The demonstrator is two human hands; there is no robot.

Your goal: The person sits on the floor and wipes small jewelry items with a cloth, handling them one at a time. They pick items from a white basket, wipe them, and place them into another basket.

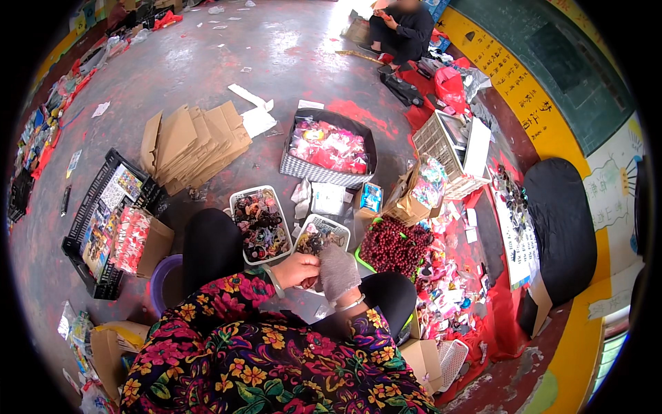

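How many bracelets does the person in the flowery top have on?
I see 2: one pale bracelet at the wrist of the left hand, another pale bracelet at the wrist of the right hand. More may be hidden under the flowery sleeves.

Looks like a classroom doubling as a makeshift sorting workshop. At upper right, points to a classroom with a dark green chalkboard [572,76] above a yellow wall band [500,62] bearing written characters. Suggests a workshop through goods spread straight over the scuffed grey floor [207,62]: white baskets [283,221] of small trinkets at centre, flattened cardboard [196,146] at upper left of centre, a black plastic crate [105,288] at left, a seated person [408,34] at top right.
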